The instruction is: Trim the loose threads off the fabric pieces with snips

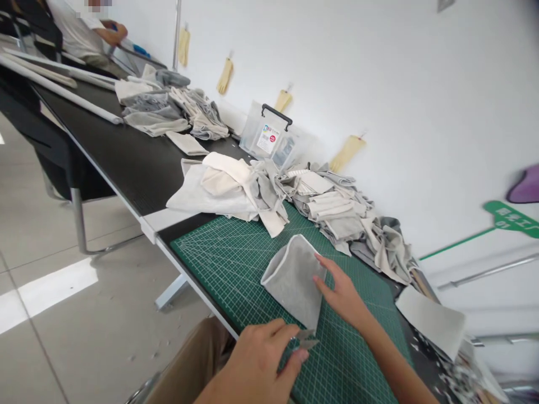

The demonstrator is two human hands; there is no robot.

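In my left hand (263, 356) at the lower middle are small metal thread snips (307, 338), their blades apart and pointing right. They are close to the bottom corner of a grey cloth pouch (297, 280) with white-edged seams. The pouch is tilted up above the green cutting mat (227, 275), its mouth gaping toward the upper left. My right hand (343, 292) grips the pouch's right edge, thumb on the near face and a finger at the rim. Its other fingers are partly hidden.
White and cream cloth (227, 185) lies across the mat's far side. Grey cloth pieces (337, 207) are heaped along the wall, beside a clear lidded box (269, 137). A flat pale pouch (432, 320) and scraps lie right. A person (80, 33) sits far left beyond a chair (63, 151).
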